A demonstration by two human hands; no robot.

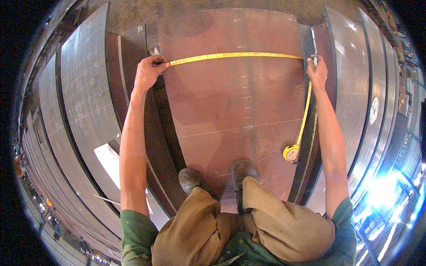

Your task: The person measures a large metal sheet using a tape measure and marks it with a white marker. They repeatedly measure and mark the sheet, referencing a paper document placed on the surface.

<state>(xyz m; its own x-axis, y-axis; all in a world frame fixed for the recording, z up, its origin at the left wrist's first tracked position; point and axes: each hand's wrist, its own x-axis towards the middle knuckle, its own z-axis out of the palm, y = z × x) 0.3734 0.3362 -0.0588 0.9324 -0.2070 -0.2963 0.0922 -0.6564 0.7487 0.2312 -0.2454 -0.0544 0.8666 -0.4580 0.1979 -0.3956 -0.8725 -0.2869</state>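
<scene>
A yellow tape measure blade (235,56) stretches across a reddish-brown steel plate (213,102) between my two hands. My left hand (150,73) pinches the blade's end at the plate's left edge. At the right edge my right hand (317,73) is closed on the blade, with a short white stick, perhaps chalk, between its fingers. From there the blade bends down towards me to the yellow tape measure case (291,152), near the plate's right edge. White tick marks run along the middle of the plate, and a chalk line with an arrowhead crosses it.
My shoes (243,169) are on the near part of the plate. Dark gaps flank it. Grey steel plates (84,84) stand in rows at left, some with chalk circles, and more plates (353,80) at right. A white sheet (108,162) lies by my left forearm. Bright light glares at lower right.
</scene>
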